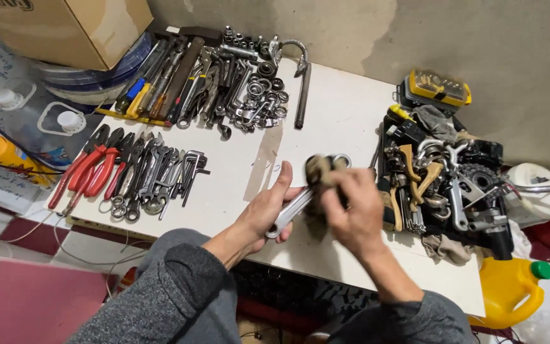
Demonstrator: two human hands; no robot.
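Grey sleeves (pixel 179 293) come up from six o'clock toward a silver wrench (pixel 294 207) held above the white table (pixel 338 114), near the picture's centre. Left hand (pixel 268 210) is clenched around the wrench's shank at its lower end. Right hand (pixel 351 213) grasps a dirty rag (pixel 319 172) pressed onto the wrench's ring head. At nine o'clock lie red-handled pliers (pixel 90 167); at eleven, screwdrivers (pixel 144 89); at three, a heap of bicycle parts (pixel 447 185); at four, a yellow jug (pixel 510 290).

Bright even overhead light, soft shadows, right hand (pixel 351 207) motion-blurred, wide-angle bending at edges
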